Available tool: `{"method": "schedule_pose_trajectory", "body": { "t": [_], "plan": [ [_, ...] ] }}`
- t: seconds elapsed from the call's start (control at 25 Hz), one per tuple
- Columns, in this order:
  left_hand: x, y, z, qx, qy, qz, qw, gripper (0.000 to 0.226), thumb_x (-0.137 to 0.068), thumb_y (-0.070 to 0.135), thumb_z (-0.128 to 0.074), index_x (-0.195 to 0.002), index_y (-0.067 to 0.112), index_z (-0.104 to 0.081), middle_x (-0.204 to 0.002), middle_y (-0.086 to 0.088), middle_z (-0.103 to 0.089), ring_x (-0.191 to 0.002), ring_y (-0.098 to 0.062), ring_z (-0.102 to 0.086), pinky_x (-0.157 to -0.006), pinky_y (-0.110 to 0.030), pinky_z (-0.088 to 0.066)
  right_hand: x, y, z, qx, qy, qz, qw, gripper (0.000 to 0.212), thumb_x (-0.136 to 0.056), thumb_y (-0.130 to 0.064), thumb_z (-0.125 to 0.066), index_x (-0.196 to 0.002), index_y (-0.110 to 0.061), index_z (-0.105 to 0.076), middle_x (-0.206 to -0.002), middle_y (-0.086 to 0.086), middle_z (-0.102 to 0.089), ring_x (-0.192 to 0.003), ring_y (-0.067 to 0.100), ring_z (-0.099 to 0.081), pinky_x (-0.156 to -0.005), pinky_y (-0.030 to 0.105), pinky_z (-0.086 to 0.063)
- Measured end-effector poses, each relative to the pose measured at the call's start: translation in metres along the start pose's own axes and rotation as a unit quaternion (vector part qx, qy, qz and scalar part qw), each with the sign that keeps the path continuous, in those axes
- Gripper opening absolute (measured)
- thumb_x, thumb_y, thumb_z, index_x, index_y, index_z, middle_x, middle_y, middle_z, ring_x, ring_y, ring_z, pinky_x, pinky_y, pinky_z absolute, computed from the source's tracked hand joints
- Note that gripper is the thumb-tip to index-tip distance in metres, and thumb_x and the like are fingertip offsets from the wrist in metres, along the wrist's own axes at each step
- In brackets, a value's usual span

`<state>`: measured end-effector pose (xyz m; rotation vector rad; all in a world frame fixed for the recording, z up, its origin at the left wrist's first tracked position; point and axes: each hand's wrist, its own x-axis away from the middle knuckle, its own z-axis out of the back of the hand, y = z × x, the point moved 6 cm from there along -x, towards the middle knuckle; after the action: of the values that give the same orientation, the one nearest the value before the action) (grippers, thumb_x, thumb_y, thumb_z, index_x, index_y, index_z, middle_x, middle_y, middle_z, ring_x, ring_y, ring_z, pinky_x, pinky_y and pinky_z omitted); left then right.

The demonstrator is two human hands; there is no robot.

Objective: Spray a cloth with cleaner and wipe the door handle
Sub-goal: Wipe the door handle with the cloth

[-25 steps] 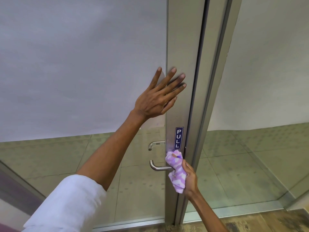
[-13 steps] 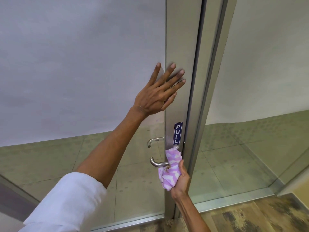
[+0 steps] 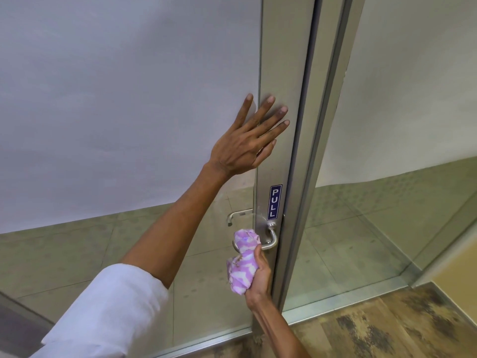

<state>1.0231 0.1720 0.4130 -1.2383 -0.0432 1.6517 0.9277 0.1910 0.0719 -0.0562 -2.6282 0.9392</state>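
A curved metal door handle [image 3: 271, 239] sticks out from the grey metal door frame [image 3: 284, 73], just below a blue PULL sticker [image 3: 275, 202]. My right hand [image 3: 260, 277] grips a bunched pink-and-white cloth [image 3: 244, 259] and presses its top end against the left part of the handle's bar. My left hand [image 3: 247, 143] lies flat with spread fingers on the door, across the edge of the frosted glass and the frame, above the handle. No spray bottle is in view.
A second handle [image 3: 236, 215] shows through the glass on the door's far side. Frosted film covers the upper glass panels [image 3: 129, 99]; the lower glass is transparent. A wood-pattern floor [image 3: 387, 329] lies at the bottom right, beside a fixed glass panel [image 3: 387, 215].
My right hand has slid the cloth leftward along the handle, baring the bend near the frame. My left hand has stayed flat on the door.
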Motion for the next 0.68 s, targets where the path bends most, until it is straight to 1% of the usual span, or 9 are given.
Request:
{"method": "schedule_pose_trajectory", "body": {
  "t": [0.04,0.16,0.2,0.28,0.32,0.36,0.48,0.6,0.68],
  "plan": [
    [0.000,0.000,0.000,0.001,-0.002,0.000,1.000,0.049,-0.108,0.030,-0.036,-0.155,0.016,-0.039,-0.161,-0.010,-0.039,-0.149,-0.038,-0.034,-0.121,-0.062,-0.011,0.000,0.001,0.000,0.003,0.000,-0.005,1.000,0.067,-0.079,-0.075,-0.055,-0.095,-0.012,-0.066,-0.062,0.011,-0.047,-0.045,0.016,-0.036,-0.047,0.033,-0.010],
    [0.000,0.000,0.001,0.002,-0.007,-0.001,1.000,0.049,-0.108,0.030,-0.034,-0.155,0.016,-0.039,-0.161,-0.010,-0.039,-0.149,-0.037,-0.034,-0.121,-0.062,-0.013,-0.003,0.001,0.002,0.003,0.014,0.002,1.000,0.070,-0.079,-0.073,-0.059,-0.117,-0.014,-0.063,-0.065,0.013,-0.051,-0.049,0.019,-0.043,-0.049,0.033,-0.016],
    [0.000,0.001,0.002,0.002,-0.005,-0.001,1.000,0.049,-0.108,0.030,-0.034,-0.155,0.016,-0.039,-0.161,-0.010,-0.039,-0.149,-0.037,-0.034,-0.120,-0.062,-0.014,-0.003,0.001,0.001,0.007,0.013,0.001,1.000,0.071,-0.080,-0.072,-0.058,-0.123,-0.016,-0.061,-0.064,0.013,-0.048,-0.048,0.019,-0.041,-0.049,0.034,-0.014],
    [0.001,-0.001,0.003,0.006,-0.006,0.000,1.000,0.049,-0.108,0.030,-0.033,-0.155,0.016,-0.039,-0.161,-0.010,-0.039,-0.149,-0.037,-0.034,-0.120,-0.063,-0.016,-0.001,0.000,-0.004,0.006,-0.002,-0.006,1.000,0.072,-0.082,-0.073,-0.055,-0.131,-0.020,-0.059,-0.059,0.007,-0.034,-0.047,0.015,-0.026,-0.049,0.035,-0.010],
    [0.001,-0.001,0.003,0.008,-0.007,-0.001,1.000,0.049,-0.108,0.030,-0.033,-0.155,0.016,-0.039,-0.161,-0.010,-0.039,-0.149,-0.037,-0.034,-0.120,-0.063,-0.016,0.000,0.000,-0.006,0.006,-0.009,-0.010,1.000,0.073,-0.083,-0.074,-0.054,-0.133,-0.021,-0.058,-0.057,0.005,-0.031,-0.047,0.016,-0.019,-0.049,0.035,-0.009],
    [0.001,0.000,0.003,0.008,-0.007,-0.001,1.000,0.049,-0.108,0.030,-0.033,-0.155,0.015,-0.039,-0.161,-0.010,-0.039,-0.149,-0.037,-0.035,-0.120,-0.063,-0.017,0.001,0.000,-0.007,0.008,-0.009,-0.014,1.000,0.074,-0.083,-0.074,-0.052,-0.134,-0.020,-0.056,-0.056,0.005,-0.034,-0.047,0.016,-0.019,-0.049,0.035,-0.009],
    [0.001,-0.001,0.003,0.012,-0.008,0.000,1.000,0.049,-0.108,0.031,-0.033,-0.154,0.015,-0.039,-0.161,-0.010,-0.039,-0.149,-0.037,-0.035,-0.120,-0.063,-0.018,0.003,-0.001,-0.008,0.007,-0.002,-0.022,1.000,0.075,-0.084,-0.072,-0.052,-0.137,-0.019,-0.053,-0.058,0.010,-0.049,-0.045,0.017,-0.038,-0.048,0.034,-0.013],
    [0.001,0.000,0.002,0.018,-0.006,-0.001,1.000,0.049,-0.108,0.031,-0.033,-0.154,0.016,-0.039,-0.161,-0.010,-0.039,-0.149,-0.037,-0.034,-0.120,-0.063,-0.017,0.008,-0.005,-0.013,0.016,-0.001,-0.022,1.000,0.074,-0.086,-0.071,-0.049,-0.137,-0.019,-0.054,-0.061,0.012,-0.053,-0.046,0.019,-0.043,-0.048,0.032,-0.014],
    [0.001,-0.001,0.002,0.019,-0.005,-0.001,1.000,0.049,-0.108,0.030,-0.033,-0.155,0.016,-0.039,-0.161,-0.010,-0.039,-0.149,-0.037,-0.034,-0.120,-0.063,-0.016,0.010,-0.006,-0.016,0.011,0.002,-0.026,1.000,0.073,-0.087,-0.069,-0.048,-0.138,-0.016,-0.053,-0.064,0.013,-0.052,-0.045,0.021,-0.047,-0.045,0.025,-0.025]
  ]
}}
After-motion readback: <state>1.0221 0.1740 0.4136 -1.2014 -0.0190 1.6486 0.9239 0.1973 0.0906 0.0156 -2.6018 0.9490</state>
